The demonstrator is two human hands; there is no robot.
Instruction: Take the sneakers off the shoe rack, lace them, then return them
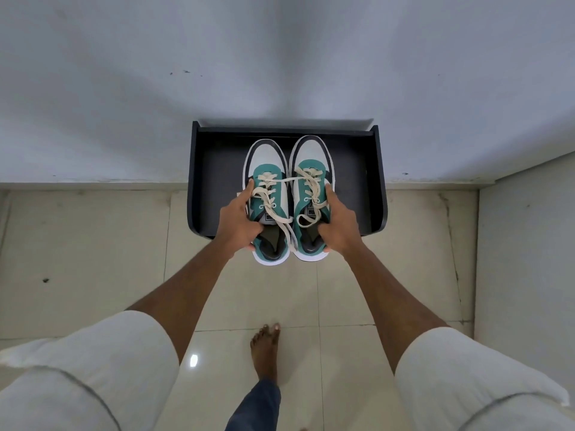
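Head view: the left hand [239, 223] is clamped on the outer side of the left sneaker [267, 200], thumb hooked into its collar, and the right hand [337, 225] grips the right sneaker [312, 197] the same way. The two shoes sit side by side between the hands, toes pointing away from them over the black shoe rack [378, 181], heels sticking out past the rack's near edge towards the person. Whether the soles rest on the top shelf or hang just above it cannot be told from here.

Cream laces [273, 200] are threaded through the eyelets but look loose. One strand runs across from one shoe to the other just beyond the fingertips, and slack loops lie over both tongues.

Risk: that crossing strand ties the pair together, so moving the hands apart would likely tug one shoe askew or pull lace out of an eyelet. The grips are one-sided as well, so a shoe could tip heel-down onto the tiled floor [93, 259] below.

The rack's top tray holds nothing besides the pair.
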